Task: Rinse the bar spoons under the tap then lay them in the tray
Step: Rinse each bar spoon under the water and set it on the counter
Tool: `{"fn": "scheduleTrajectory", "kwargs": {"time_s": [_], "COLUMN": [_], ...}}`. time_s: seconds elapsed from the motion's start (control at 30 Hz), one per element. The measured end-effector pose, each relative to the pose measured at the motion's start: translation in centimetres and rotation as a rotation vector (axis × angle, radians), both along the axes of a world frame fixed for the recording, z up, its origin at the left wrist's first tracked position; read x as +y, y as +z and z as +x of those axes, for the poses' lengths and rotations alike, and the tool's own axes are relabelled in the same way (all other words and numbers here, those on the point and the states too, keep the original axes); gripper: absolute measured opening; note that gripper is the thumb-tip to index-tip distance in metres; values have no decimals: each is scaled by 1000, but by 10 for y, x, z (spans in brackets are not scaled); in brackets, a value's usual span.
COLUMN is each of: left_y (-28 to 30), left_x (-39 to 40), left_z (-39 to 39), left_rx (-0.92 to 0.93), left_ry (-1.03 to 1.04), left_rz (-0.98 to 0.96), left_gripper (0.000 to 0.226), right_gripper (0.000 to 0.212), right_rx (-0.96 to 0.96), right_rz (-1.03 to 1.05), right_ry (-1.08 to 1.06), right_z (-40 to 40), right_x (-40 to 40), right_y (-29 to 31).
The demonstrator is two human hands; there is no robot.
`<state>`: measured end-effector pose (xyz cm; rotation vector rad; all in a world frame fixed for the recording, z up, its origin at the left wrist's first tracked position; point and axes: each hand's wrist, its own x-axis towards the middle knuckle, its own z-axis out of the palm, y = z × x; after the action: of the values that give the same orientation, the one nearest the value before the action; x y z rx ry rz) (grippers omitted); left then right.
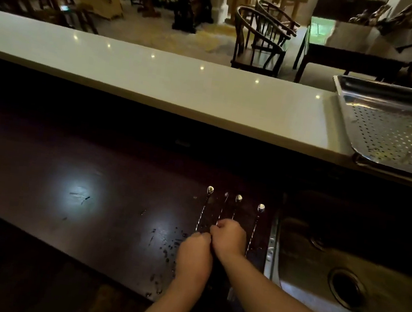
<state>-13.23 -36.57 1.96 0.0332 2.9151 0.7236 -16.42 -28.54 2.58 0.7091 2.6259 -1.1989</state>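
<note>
Several thin metal bar spoons (238, 199) lie side by side on the dark wet counter (91, 180), bowls pointing away from me. My right hand (228, 237) is closed over the handles of the middle spoons. Beside it, touching it, my left hand (194, 255) is curled at the near end of the leftmost spoon (210, 189); what its fingers grip is hidden. The rightmost spoon (261, 208) lies apart, close to the sink. A perforated steel tray (396, 133) sits on the pale upper ledge at the far right. No tap is in view.
A steel sink (342, 265) with a round drain (346, 287) lies just right of the spoons. The pale bar ledge (157, 81) runs across behind the counter. Water drops dot the counter near my left hand. Wooden chairs and tables stand beyond the bar.
</note>
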Motion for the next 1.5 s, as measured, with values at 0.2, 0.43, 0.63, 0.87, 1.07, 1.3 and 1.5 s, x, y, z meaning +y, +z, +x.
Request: {"fn": "scheduleTrajectory", "kwargs": {"time_s": [0.2, 0.43, 0.63, 0.87, 1.07, 1.3, 1.5], "left_y": [-12, -18, -18, -17, -17, -13, -14], "left_x": [-12, -13, -14, -32, -36, -37, -43], "left_z": [-6, -11, -13, -17, -20, -28, -24], "left_rx": [-14, -42, -35, 4, -88, -200, -245], "left_ry": [39, 38, 49, 156, 123, 130, 132], "left_rz": [52, 68, 105, 34, -46, -54, -30], "left_gripper": [27, 23, 21, 30, 22, 21, 21], "right_gripper": [19, 15, 14, 21, 30, 29, 26], "right_rx": [-84, -89, -107, -10, 25, -9, -97], "right_rz": [70, 191, 189, 138, 31, -30, 54], "right_ry": [7, 1, 3, -76, -78, -69, -19], "right_z": [-14, -21, -25, -22, -20, -14, -16], "right_x": [-13, -17, -17, -19, -24, -31, -40], "right_y": [-9, -13, -14, -6, 2, 4, 0]}}
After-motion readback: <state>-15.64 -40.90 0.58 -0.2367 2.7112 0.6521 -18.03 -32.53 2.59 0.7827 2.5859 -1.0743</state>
